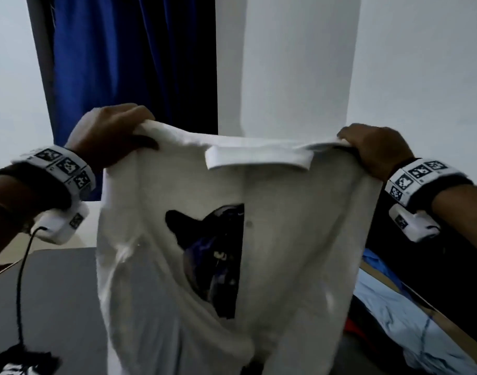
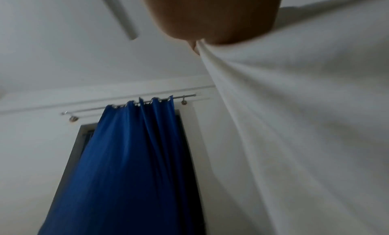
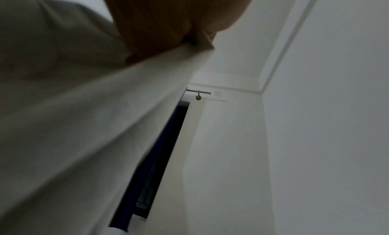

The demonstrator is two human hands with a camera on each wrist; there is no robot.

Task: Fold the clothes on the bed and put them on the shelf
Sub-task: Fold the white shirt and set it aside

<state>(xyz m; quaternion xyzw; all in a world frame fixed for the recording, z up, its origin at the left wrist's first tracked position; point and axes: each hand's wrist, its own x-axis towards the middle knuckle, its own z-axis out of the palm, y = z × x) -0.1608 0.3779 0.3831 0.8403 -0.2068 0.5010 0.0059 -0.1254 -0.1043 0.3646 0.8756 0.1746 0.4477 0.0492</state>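
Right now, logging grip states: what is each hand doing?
Left hand: closed, gripping one shoulder of the white shirt.
Right hand: closed, gripping the shirt's other shoulder.

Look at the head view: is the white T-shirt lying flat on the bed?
No, the white T-shirt hangs in the air, with the left hand and right hand each gripping one shoulder.
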